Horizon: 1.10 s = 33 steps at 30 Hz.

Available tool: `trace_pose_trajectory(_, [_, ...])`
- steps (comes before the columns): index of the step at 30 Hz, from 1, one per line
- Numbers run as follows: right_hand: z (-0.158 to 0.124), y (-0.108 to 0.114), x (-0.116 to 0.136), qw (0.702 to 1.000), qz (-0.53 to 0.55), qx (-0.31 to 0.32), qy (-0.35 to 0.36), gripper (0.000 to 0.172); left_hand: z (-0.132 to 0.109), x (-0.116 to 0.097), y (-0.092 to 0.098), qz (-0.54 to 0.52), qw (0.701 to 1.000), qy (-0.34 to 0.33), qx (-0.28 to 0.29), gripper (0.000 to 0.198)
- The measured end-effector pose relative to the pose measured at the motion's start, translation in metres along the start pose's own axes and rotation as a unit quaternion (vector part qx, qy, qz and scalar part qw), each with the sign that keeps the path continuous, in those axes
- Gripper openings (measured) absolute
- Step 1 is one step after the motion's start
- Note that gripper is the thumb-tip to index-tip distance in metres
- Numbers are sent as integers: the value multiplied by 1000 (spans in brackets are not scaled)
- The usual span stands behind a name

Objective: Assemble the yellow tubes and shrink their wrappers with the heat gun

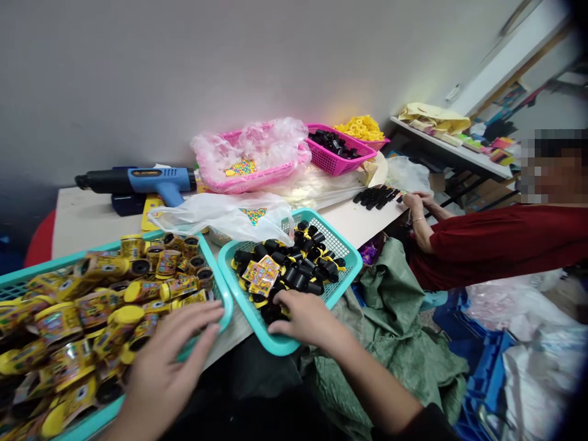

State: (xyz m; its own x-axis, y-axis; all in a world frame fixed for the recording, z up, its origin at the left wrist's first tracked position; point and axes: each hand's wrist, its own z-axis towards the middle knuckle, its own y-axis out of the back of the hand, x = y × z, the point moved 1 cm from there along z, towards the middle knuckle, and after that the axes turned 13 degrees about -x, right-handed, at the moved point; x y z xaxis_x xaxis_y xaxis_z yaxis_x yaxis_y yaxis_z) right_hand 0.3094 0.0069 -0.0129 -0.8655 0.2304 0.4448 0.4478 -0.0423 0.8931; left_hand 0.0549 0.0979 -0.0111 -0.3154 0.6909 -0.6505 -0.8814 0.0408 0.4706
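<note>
My left hand (pixel 177 358) is over the near right rim of a turquoise basket (pixel 226 300), its thumb and fingers apart and nothing between them. Piled in that basket are several small yellow cylinders (pixel 98 267) with printed wraps and black ends. My right hand (pixel 310 318) reaches over the near edge of a second turquoise basket (pixel 280 349). Its thumb and forefinger are spread at some black and yellow cylinder parts (pixel 296 278); the other fingertips are hidden. Just beyond its fingers, a few flat printed yellow labels (pixel 261 275) lie on the parts.
A blue and black heat gun (pixel 158 182) lies at the back left. Behind the baskets are a white plastic bag (pixel 206 214), a bag-lined pink basket (pixel 220 184) and a magenta basket (pixel 337 164) of black parts. A co-worker (pixel 500 245) handles black pieces at right.
</note>
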Motion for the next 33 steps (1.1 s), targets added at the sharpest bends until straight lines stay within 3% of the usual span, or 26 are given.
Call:
trace_pose_trajectory(3, [-3, -11, 3, 998, -58, 13, 2, 47, -5, -24, -46, -13, 988, -96, 123, 23])
trace_pose_trajectory(6, [-6, 7, -12, 999, -32, -10, -3, 49, -9, -20, -66, 39, 972, -126, 196, 26])
trace_pose_trajectory(9, [-13, 37, -39, 997, 1, -51, -58, 45, -9, -11, -68, 54, 967, -137, 209, 26])
trace_pose_trajectory(12, [-17, 57, -59, 995, 35, -49, -74, 45, -6, -8, -68, 47, 969, -136, 201, 25])
trace_pose_trajectory(18, [0, 66, -74, 981, 17, -180, -71, 30, 10, -12, -68, 12, 975, -142, 171, 20])
trace_pose_trajectory(21, [17, 59, -85, 984, 10, -159, -80, 30, 26, -14, -68, 28, 982, -131, 132, 19])
trace_pose_trajectory(24, [28, 50, -96, 983, 1, -141, -119, 38, 38, -14, -80, 59, 981, -145, 118, 21])
trace_pose_trajectory(29, [22, 39, -90, 996, 32, -59, -56, 48, 41, -10, -124, 145, 956, -170, 192, 46])
trace_pose_trajectory(31, [17, 41, -89, 998, 56, -18, -5, 46, 39, -10, -137, 183, 942, -168, 227, 46])
trace_pose_trajectory(33, [15, 47, -94, 998, 59, -22, 13, 38, 38, -9, -142, 200, 933, -162, 251, 39])
